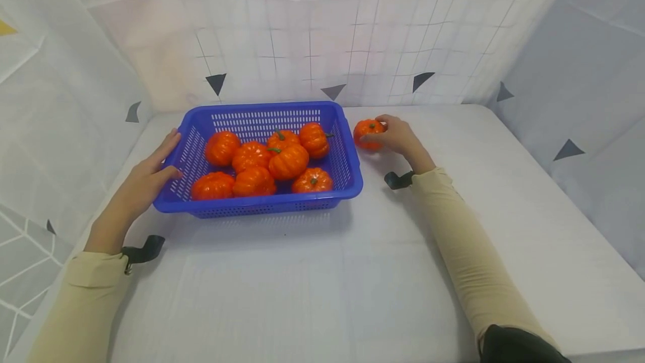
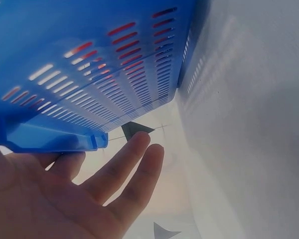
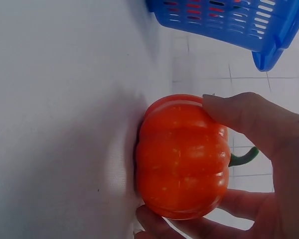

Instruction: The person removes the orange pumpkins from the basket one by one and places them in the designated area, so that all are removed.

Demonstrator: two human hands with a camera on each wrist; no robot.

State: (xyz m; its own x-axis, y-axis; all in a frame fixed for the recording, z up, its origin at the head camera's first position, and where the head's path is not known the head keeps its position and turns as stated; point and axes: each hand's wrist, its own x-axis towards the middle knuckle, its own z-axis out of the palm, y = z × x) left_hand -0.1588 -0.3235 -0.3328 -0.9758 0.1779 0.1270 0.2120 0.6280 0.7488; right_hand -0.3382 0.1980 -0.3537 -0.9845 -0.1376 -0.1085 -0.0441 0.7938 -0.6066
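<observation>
A blue perforated plastic basket point(image 1: 262, 201) stands on the white table with several glossy orange mini pumpkins point(image 1: 289, 161) inside. At its left end my left hand point(image 1: 143, 181) holds the rim, thumb over the edge. In the left wrist view two fingers point(image 2: 127, 172) of that hand stretch out below the rim, apart from the basket wall. Just right of the basket, my right hand point(image 1: 400, 136) grips one more orange pumpkin point(image 3: 182, 157), thumb on one side and fingers on the other. This pumpkin has a green stem point(image 3: 245, 157) and appears to rest on the table.
The white-covered table point(image 1: 282, 296) spreads in front of the basket and to the right. Behind it hangs a pale backdrop point(image 1: 312, 32) with grid lines and dark and yellow triangles. A dark strap piece point(image 1: 398, 180) sits at each wrist.
</observation>
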